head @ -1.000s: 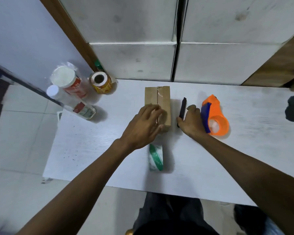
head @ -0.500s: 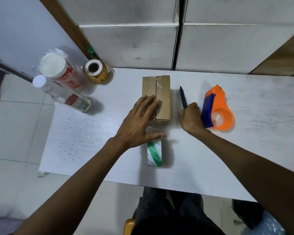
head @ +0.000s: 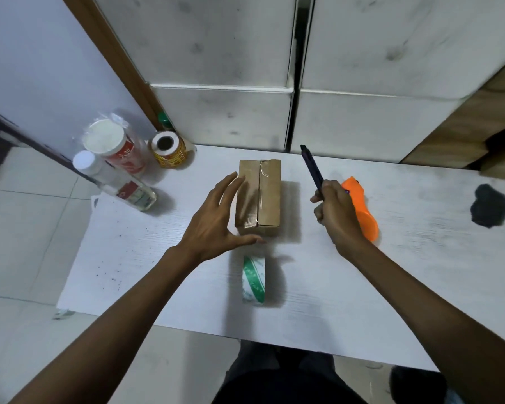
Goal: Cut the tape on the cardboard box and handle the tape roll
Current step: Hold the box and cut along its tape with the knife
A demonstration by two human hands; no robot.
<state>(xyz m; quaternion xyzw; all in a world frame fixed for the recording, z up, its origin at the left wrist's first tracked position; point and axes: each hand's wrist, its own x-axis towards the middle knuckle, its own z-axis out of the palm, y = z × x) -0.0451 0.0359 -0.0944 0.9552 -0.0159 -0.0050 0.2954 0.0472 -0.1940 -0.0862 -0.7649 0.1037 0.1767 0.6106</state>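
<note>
A small cardboard box lies in the middle of the white table, clear tape running along its top seam. My left hand hovers spread beside the box's left side, fingers apart, thumb near its front corner. My right hand is lifted off the table, closed around a dark utility knife that points away from me. A green-and-white tape roll stands on edge just in front of the box. An orange tape dispenser lies behind my right hand, partly hidden.
At the back left stand a white-lidded jar, a clear bottle lying over and a yellow tape roll. A dark patch marks the table's right. White cabinet fronts rise right behind the table.
My right hand has picked the knife up off the table and raised it. My left hand has slid off the box top to its left side.
</note>
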